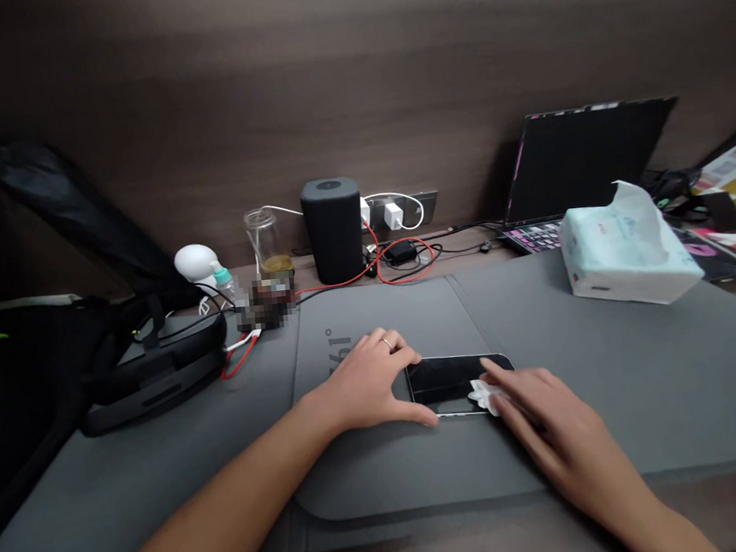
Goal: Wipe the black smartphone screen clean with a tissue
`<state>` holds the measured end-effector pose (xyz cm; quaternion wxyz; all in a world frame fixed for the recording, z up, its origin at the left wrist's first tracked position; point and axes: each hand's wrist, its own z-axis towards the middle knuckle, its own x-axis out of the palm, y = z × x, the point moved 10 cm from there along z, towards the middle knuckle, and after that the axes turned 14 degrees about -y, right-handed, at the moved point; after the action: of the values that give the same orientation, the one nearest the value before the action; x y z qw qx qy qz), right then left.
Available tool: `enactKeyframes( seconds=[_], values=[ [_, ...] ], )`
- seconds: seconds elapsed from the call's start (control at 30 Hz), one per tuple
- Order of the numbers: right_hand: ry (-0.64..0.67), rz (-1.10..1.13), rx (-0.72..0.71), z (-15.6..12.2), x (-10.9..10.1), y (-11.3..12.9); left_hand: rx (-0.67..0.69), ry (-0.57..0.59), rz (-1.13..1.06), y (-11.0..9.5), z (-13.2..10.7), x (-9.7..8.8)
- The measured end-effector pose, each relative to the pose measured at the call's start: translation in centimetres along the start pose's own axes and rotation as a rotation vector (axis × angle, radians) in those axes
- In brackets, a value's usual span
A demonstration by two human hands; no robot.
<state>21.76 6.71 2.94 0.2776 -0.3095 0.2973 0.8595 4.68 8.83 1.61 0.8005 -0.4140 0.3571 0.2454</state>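
Note:
A smartphone (pixel 445 378) lies flat, dark screen up, on a grey mat (pixel 417 469). My left hand (pixel 370 383), with a ring on one finger, grips the phone's left end, its thumb along the near edge and its fingers at the far edge. A crumpled white tissue (pixel 482 396) is pinched in my right hand (pixel 558 423) and rests against the right part of the screen. The right fingers cover the phone's right end and part of the tissue.
Behind the phone stand a black speaker (pixel 333 232), a glass jar (pixel 266 242) and tangled cables (pixel 405 260). A tissue pack (pixel 626 245) sits at right before an open laptop (pixel 590 162). A black headset-like device (pixel 163 371) lies at left beside a dark bag (pixel 20 358).

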Motion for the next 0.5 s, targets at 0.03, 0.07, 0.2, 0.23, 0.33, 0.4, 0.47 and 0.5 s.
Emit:
enactKeyframes(
  seconds=[0.03,0.07,0.2,0.23,0.33,0.4,0.47,0.5],
  values=[
    [-0.011,0.004,0.021,-0.09,-0.09,-0.23,-0.003,0.001,0.0,0.02,-0.05,0.06],
    [-0.018,0.006,0.041,-0.18,-0.14,-0.43,-0.006,0.004,0.0,0.03,-0.08,0.12],
    [-0.038,0.003,0.07,-0.31,-0.41,-0.59,-0.005,0.009,0.003,-0.01,-0.1,0.16],
    [-0.042,-0.001,0.072,-0.28,-0.46,-0.58,-0.003,0.01,0.002,-0.05,-0.09,0.14],
    [-0.03,-0.024,0.081,-0.19,-0.34,-0.73,-0.005,0.015,-0.005,-0.13,-0.09,0.1],
    [-0.019,-0.045,0.081,-0.09,-0.15,-0.91,-0.007,0.018,-0.005,-0.15,-0.1,0.1],
    [-0.007,-0.049,0.072,0.0,0.06,-0.98,-0.004,0.015,-0.004,-0.2,-0.09,0.08],
    [-0.001,-0.04,0.065,0.05,0.17,-0.96,-0.002,0.014,-0.003,-0.21,-0.09,0.08]
  ],
)
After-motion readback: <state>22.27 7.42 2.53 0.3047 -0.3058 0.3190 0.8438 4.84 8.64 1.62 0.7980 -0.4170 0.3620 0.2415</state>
